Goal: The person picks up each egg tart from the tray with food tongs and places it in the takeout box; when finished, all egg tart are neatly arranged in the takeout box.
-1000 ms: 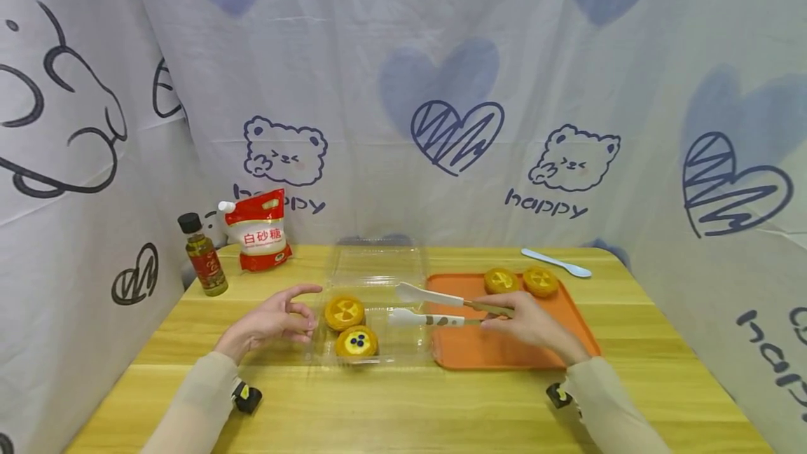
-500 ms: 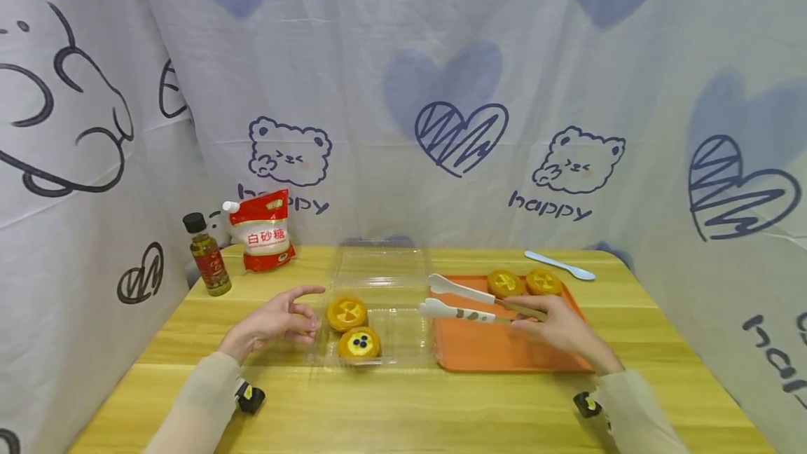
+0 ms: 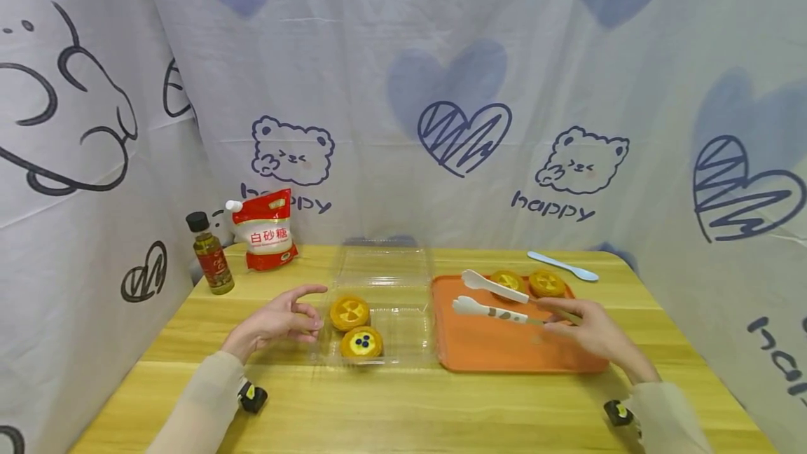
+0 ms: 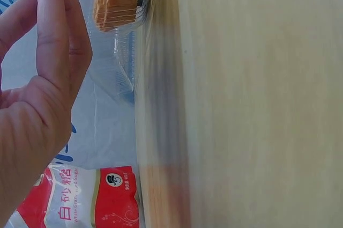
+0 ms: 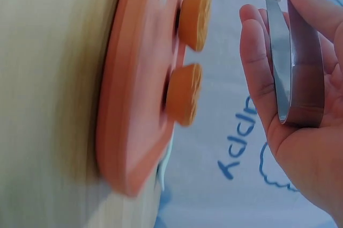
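Note:
My right hand (image 3: 592, 328) holds a pair of tongs (image 3: 498, 300) with pale scalloped tips and metal arms. The tips are spread apart, with nothing between them, above the orange tray (image 3: 479, 349). Two egg tarts (image 3: 547, 284) stand at the back of that tray, one partly behind the tongs. My left hand (image 3: 274, 324) is at the left side of a clear plastic clamshell box (image 3: 410, 335), index finger extended; whether it touches the box I cannot tell. Inside the box's left half sit a tart with a cross-like pattern (image 3: 349, 313) and a blueberry-topped tart (image 3: 362, 343).
An oil bottle (image 3: 211, 258) and a red-and-white sugar bag (image 3: 265, 230) stand at the back left. A light blue spoon (image 3: 564, 266) lies behind the tray. The box's raised lid (image 3: 382, 263) leans back. A printed curtain (image 3: 378, 90) closes off the table's back and sides.
My right hand has moved right with the tongs, from over the clear box to over the tray. The left hand has stayed beside the box. The view has shifted slightly.

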Available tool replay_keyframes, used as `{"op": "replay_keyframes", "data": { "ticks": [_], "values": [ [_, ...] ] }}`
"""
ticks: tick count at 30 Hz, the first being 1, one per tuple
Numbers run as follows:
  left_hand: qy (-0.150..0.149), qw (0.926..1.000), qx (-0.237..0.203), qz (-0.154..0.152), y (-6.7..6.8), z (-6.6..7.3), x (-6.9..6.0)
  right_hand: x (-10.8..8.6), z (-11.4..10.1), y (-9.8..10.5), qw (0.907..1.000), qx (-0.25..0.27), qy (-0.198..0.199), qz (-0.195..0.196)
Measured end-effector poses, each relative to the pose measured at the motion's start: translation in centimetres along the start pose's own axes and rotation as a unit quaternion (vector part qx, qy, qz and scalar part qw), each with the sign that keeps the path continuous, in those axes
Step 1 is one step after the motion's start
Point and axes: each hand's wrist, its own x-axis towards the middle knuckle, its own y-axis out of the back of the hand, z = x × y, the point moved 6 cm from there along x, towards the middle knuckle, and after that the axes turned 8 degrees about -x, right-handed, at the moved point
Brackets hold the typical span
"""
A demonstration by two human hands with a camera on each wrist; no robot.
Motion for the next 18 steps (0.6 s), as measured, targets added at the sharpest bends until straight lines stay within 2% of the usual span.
{"op": "replay_keyframes", "data": {
  "ticks": [8, 15, 18],
  "values": [
    [-0.003, 1.0000, -0.001, -0.006, -0.2, 0.1, 0.1, -1.2, 1.3, 1.9, 0.9992, -0.001, -0.031, 0.027],
    [-0.006, 1.0000, -0.001, -0.006, 0.0, -0.1, 0.2, -1.6, 1.9, 3.1, 0.9959, -0.048, -0.054, 0.054],
    [-0.006, 1.0000, 0.002, -0.006, 0.2, -0.2, 0.2, -1.8, 2.2, 3.5, 0.9954, -0.050, -0.056, 0.060]
  ]
}}
